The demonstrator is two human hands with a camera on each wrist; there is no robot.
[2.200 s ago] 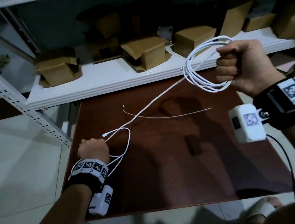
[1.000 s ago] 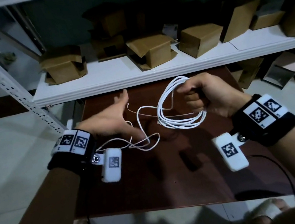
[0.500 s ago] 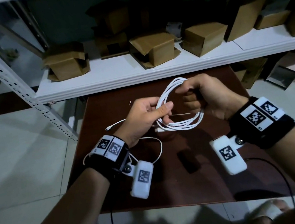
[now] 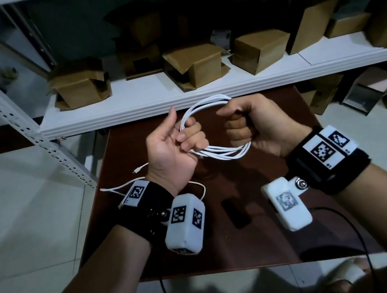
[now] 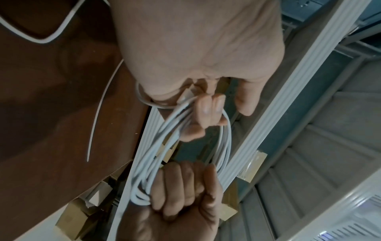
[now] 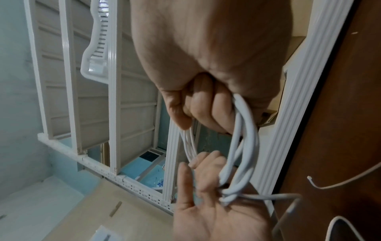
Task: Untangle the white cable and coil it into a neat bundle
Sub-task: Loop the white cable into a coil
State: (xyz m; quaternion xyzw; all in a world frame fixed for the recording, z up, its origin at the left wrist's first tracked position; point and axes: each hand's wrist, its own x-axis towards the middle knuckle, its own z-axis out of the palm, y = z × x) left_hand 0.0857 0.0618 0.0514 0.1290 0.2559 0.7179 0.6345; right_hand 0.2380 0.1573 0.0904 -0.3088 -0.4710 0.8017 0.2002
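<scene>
Most of your thin white charging cable (image 4: 216, 151) is already looped between your hands above the dark brown wooden table (image 4: 263, 211), your left hand (image 4: 172, 147) curling its fingers round one side, your right hand (image 4: 255, 122) fisted round the other, while the loose tail with its plug (image 4: 137, 169) is left to wind in.

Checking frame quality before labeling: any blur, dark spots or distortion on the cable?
Head view: dim, shelf edge bowed by the wide lens, white cable sharp. Left wrist view: coil clear, right hand in shadow. Right wrist view: near strands slightly soft.
</scene>
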